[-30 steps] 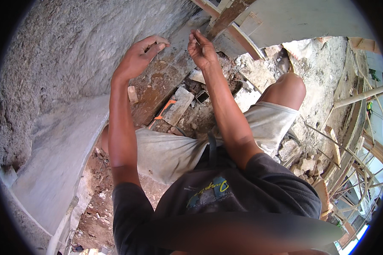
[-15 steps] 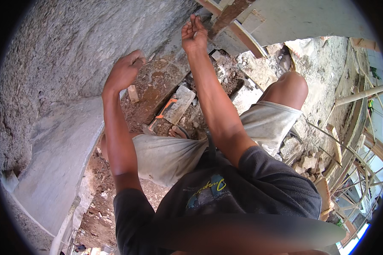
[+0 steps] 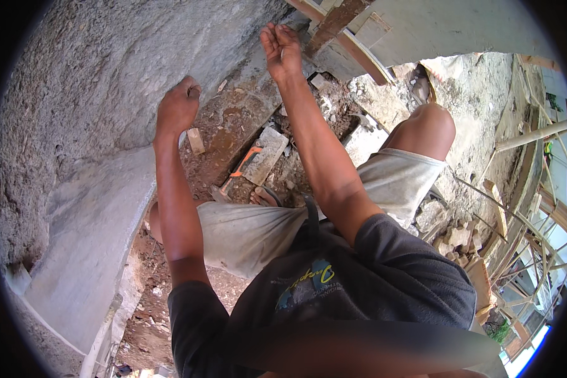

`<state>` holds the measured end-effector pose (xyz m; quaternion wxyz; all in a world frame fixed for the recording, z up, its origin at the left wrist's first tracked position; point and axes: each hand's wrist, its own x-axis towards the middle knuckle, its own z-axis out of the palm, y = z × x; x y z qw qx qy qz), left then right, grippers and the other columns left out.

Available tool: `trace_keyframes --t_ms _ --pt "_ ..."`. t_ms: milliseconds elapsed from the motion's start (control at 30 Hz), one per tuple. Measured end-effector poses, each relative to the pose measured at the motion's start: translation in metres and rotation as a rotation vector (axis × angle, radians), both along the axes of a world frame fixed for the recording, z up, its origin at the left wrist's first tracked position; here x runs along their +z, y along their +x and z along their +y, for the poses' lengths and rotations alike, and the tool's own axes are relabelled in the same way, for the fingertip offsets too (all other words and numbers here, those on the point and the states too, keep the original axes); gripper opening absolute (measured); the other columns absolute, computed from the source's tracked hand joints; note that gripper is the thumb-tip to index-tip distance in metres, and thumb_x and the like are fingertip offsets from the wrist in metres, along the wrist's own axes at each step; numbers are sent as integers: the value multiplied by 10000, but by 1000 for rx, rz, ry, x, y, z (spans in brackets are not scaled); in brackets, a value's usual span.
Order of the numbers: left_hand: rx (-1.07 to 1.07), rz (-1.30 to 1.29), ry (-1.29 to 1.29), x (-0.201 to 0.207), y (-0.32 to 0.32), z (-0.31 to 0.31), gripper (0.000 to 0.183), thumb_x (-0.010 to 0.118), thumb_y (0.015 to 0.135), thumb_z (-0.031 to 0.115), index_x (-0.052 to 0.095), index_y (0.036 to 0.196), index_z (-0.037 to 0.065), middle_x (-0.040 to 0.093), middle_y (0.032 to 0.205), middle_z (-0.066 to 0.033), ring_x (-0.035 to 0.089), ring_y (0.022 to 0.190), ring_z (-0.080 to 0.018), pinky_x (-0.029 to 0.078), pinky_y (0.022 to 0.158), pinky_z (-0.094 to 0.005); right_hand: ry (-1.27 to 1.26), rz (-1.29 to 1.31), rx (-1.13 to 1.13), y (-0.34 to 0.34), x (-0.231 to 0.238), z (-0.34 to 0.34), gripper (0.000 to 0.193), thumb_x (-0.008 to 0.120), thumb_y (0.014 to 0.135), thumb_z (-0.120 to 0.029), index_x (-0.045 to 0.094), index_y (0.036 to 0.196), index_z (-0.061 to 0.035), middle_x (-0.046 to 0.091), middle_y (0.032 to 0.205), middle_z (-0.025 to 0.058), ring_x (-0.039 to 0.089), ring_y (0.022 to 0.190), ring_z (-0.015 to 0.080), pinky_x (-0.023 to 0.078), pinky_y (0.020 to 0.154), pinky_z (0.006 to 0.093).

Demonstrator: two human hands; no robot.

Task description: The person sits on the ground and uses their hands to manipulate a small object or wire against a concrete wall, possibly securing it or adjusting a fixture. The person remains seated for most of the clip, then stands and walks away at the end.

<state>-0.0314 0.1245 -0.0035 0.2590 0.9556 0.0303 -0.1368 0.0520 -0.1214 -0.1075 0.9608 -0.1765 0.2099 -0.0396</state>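
Note:
My left hand (image 3: 177, 108) is closed, knuckles up, beside the rough grey wall (image 3: 126, 69). Its fingertips are hidden, so I cannot make out what it holds. Farther forward and to the right, my right hand (image 3: 282, 55) is raised near the wall's foot and a wooden post (image 3: 335, 26). Its fingers are bent toward the thumb, and anything pinched there is too small to name. Below and between my forearms, a hammer with an orange handle (image 3: 246, 160) lies on the ground against a grey block (image 3: 266, 155). A small wood offcut (image 3: 196, 141) lies near my left wrist.
A smooth grey slab (image 3: 94, 233) slopes along my left side. A board edge (image 3: 365, 58) and a grey panel (image 3: 447, 31) stand ahead right. Rubble (image 3: 457, 239) and poles (image 3: 535, 135) lie to the right. My bent knee (image 3: 431, 129) is beside my right forearm.
My right hand has shifted slightly left, and its fingers have turned a little. My left hand has drawn slightly left and tilted more upright. The hammer has stayed put.

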Motion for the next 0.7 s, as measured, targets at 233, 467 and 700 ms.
trace_keyframes --t_ms 233,467,700 --pt "-13 12 -47 3 -3 -25 280 566 957 282 683 1064 51 700 981 -264 665 941 -457 496 849 -492 145 55 -161 9 10 7 294 616 1033 -85 500 1304 -84 655 1236 196 724 1059 311 677 893 409" --pt "-94 141 -13 7 0 -14 326 581 928 325 670 1021 25 672 903 -224 636 840 -377 481 786 -466 -89 26 -75 -14 11 7 179 581 1048 -83 469 1185 -55 678 1143 233 745 996 343 687 851 419" --pt "-35 188 -238 7 -2 -18 274 617 982 310 615 898 49 524 753 -14 481 710 -123 408 663 -314 52 -39 -216 6 16 14 187 540 1055 -42 425 1202 -31 650 1170 272 739 1003 398 692 837 444"
